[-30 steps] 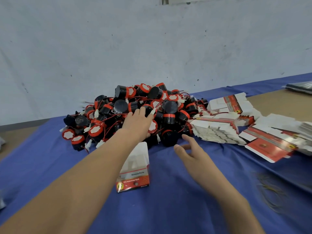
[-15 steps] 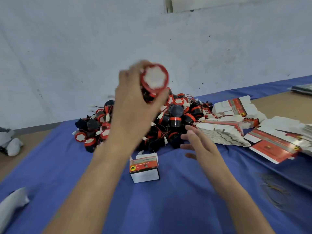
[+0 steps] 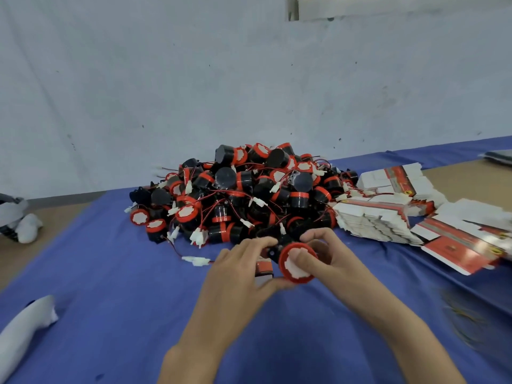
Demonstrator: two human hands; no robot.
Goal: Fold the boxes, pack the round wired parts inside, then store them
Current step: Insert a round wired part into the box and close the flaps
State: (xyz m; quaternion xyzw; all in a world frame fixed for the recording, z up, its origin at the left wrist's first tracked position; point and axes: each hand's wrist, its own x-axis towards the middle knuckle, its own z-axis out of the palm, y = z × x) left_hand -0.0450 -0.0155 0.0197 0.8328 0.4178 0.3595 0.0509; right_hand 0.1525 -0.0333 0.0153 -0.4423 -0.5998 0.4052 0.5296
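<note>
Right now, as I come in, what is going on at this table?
A person holds one round wired part between the left hand and the right hand, low over the blue cloth; the right thumb lies on its white face. A small folded box stands mostly hidden behind the left hand. The part is not in it yet. Behind lies a pile of such parts, with flat unfolded boxes stacked to its right.

The pile of round wired parts [image 3: 243, 195] lay on the cloth [image 3: 110, 286], against the wall [image 3: 194, 92] behind it. Stacks of flat boxes [image 3: 379, 220] touched the pile's right edge. Just before the pile, the left hand [image 3: 238, 270] and right hand [image 3: 324, 259] held one round wired part [image 3: 296, 263] between them, beside a folded box [image 3: 263, 268]. A loose connector [image 3: 198, 261] lay before the pile's left half.
</note>
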